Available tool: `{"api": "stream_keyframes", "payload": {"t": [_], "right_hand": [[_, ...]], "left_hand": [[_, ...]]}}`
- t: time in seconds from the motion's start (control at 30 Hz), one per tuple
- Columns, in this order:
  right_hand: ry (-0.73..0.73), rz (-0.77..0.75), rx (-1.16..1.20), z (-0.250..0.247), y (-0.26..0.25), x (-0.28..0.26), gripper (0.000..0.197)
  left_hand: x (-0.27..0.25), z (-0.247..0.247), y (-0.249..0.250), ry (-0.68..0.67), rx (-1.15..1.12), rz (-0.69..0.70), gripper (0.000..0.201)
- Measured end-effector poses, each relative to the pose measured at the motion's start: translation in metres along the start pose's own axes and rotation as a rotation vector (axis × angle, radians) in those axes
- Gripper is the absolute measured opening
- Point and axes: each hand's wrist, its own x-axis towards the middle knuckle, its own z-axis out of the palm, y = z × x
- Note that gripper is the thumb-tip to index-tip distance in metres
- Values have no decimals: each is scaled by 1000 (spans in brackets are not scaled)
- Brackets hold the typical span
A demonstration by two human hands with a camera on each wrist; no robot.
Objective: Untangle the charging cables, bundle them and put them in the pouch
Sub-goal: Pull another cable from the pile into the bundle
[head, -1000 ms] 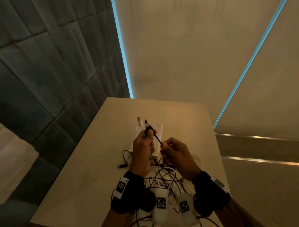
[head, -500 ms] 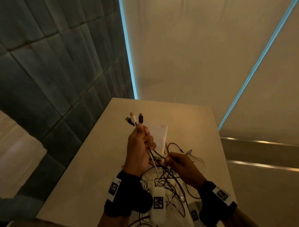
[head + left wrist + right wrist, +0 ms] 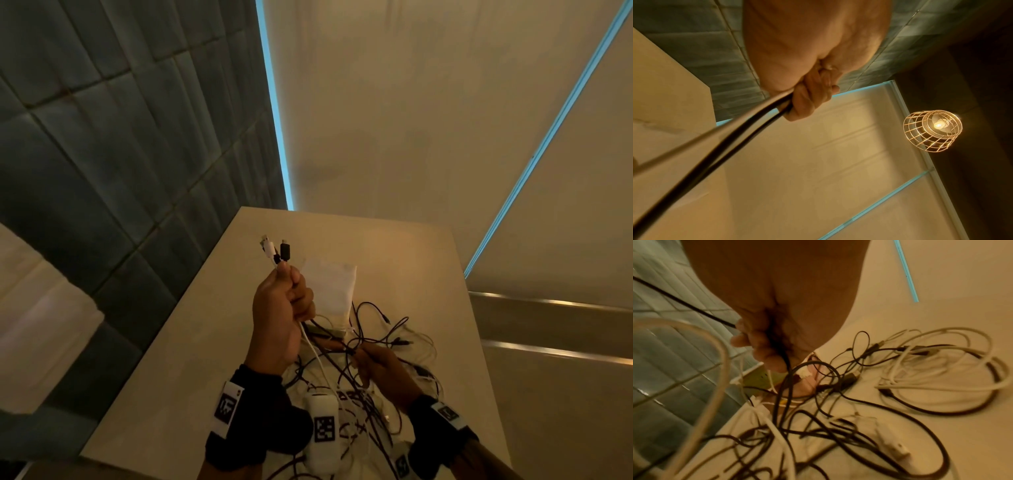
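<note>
My left hand (image 3: pixel 284 308) is raised above the table and grips several cable ends, whose white and black plugs (image 3: pixel 275 250) stick up past the fingers. In the left wrist view the gripped cables (image 3: pixel 748 123) run down from the fist (image 3: pixel 809 100). My right hand (image 3: pixel 373 363) is lower and pinches a black cable (image 3: pixel 784 356) in its curled fingers (image 3: pixel 760 344). Black and white cables (image 3: pixel 370 342) lie tangled on the table (image 3: pixel 920 386). A white pouch (image 3: pixel 330 291) lies flat behind the left hand.
The beige table (image 3: pixel 191 342) is narrow, with a tiled wall on the left and a drop at its right edge (image 3: pixel 479 342). A white adapter block (image 3: pixel 888 436) lies among the cables. A caged lamp (image 3: pixel 932 129) hangs overhead.
My left hand has risen with the plug ends, now holding several plugs. My right hand has slid down along the black cable toward the tangle.
</note>
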Motion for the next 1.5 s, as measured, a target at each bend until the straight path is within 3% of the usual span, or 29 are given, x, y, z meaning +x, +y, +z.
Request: {"api": "stream_keyframes", "payload": {"t": [0.1,0.23,0.33,0.4,0.57,0.7,0.93,1.13,1.3,1.4,1.5], "right_hand": [[80,55,46,-2,-11,-4,28],[199,-53,170,-7,-72,-4,21],[90,-245,220,-4,-122,-12,17],[-15,-291,206,0,-139,-20,15],[-120,-265,289,3,-133,-23,21],[-178,-230,175,3,-116,-20,36],[-164,-175,108,9,-47,-14,28],[-90,-58,26,8,-14,-14,37],[-59,24,32,8,2,-11,38],[38,6,-30,4,-16,-11,32],[158,-37,127,-2,-64,-7,26]], "left_hand": [[-2,-7,-3,10,90,-29,35],[-4,-10,-11,62,274,-128,35],[-7,-4,-13,54,223,-231,39],[-8,0,-10,-34,98,-309,38],[-12,6,0,-206,-227,-326,34],[-10,6,0,-204,-329,-223,34],[-3,-8,6,-182,-415,-129,41],[-3,-19,10,-134,-389,-104,40],[-3,-24,23,-178,-352,-156,40],[-5,-28,22,-175,-257,-208,34],[-5,-30,15,-138,-111,-266,32]]}}
